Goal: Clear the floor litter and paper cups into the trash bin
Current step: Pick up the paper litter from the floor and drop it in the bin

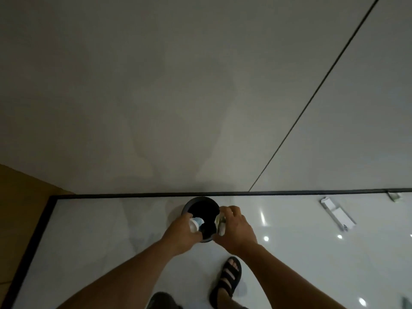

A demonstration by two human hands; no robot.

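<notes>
- Trash bin [199,200]: black, round, standing on the glossy floor [107,230] against the wall.
- Left hand [181,231]: grips a paper cup [196,223] over the bin's mouth.
- Right hand [237,229]: fingers curled round pale crumpled litter [220,221] at the bin's right rim.
- White carton [337,212]: lying well apart, rightward.

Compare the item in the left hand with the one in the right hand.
The paper cup in the left hand has a round open mouth; the litter in the right hand looks crumpled. The paper cup is white and bluish, the litter yellowish-white. Both are held over the black trash bin.
</notes>
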